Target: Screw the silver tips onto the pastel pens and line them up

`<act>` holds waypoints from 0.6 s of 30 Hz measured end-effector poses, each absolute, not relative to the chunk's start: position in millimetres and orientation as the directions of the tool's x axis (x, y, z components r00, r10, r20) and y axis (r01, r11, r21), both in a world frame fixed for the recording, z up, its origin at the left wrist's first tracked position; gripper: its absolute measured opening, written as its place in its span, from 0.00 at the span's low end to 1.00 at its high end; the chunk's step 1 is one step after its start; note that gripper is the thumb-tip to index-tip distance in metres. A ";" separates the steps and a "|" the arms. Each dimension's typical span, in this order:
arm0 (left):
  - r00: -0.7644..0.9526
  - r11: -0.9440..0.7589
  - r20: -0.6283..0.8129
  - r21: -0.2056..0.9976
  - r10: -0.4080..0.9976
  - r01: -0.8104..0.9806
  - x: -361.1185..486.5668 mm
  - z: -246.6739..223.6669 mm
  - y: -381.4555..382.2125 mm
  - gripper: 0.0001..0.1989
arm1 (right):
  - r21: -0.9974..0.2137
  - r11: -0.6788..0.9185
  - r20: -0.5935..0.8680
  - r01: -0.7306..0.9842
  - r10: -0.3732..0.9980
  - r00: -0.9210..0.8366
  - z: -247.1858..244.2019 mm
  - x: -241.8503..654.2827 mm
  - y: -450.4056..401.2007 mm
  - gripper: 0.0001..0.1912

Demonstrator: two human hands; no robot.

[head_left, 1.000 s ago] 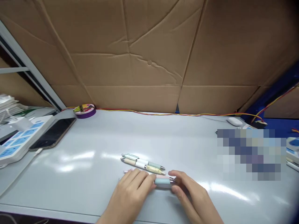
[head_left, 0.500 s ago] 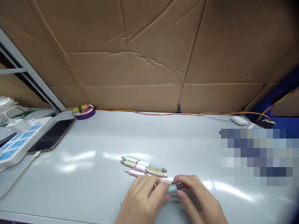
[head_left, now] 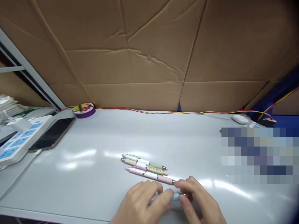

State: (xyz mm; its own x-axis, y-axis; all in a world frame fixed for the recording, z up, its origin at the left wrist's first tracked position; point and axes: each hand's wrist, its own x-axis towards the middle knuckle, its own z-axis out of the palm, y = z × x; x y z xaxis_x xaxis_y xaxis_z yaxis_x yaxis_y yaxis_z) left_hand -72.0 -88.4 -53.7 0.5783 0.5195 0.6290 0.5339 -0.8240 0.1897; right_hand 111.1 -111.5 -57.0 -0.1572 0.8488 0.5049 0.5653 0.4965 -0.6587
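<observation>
A light blue pen [head_left: 176, 196] lies crosswise between my two hands, low in the view and partly hidden by fingers. My left hand [head_left: 143, 202] is closed around its body. At the silver-tipped end, my right hand [head_left: 202, 200] pinches it between thumb and forefinger, the forefinger also close to the tip of a pink and white pen [head_left: 150, 175]. That pink pen lies just beyond my hands. Side by side behind it are a beige, white and yellow pen [head_left: 142, 165] and a green and white pen [head_left: 144, 161].
On the left are a white power strip [head_left: 23, 140], a phone [head_left: 52, 133] with a cable, and a purple tape roll [head_left: 84, 111]. Red and yellow wires [head_left: 149, 112] run along the cardboard wall [head_left: 130, 68]. A white mouse [head_left: 240, 119] sits back right, near a blurred-out area [head_left: 259, 155].
Both hands have shifted slightly towards me with the light blue pen. More of the pink pen now shows, and a gap separates it from the blue one.
</observation>
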 end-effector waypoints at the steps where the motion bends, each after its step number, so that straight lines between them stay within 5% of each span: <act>1: 0.568 -0.819 0.640 0.179 0.518 0.546 -72.9 -53.9 -88.3 0.08 | -0.659 0.500 0.493 0.563 0.851 -0.179 -54.1 110.6 -109.9 0.06; 9: 0.533 -0.762 0.675 0.067 0.510 0.644 -75.0 -48.3 -87.4 0.16 | -0.767 0.405 0.295 0.497 0.911 -0.287 -45.3 106.5 -94.8 0.12; 18: 0.679 -0.804 0.453 0.169 0.577 0.570 -76.4 -47.7 -92.6 0.16 | -0.634 0.557 0.432 0.536 0.830 -0.352 -58.2 119.1 -111.4 0.08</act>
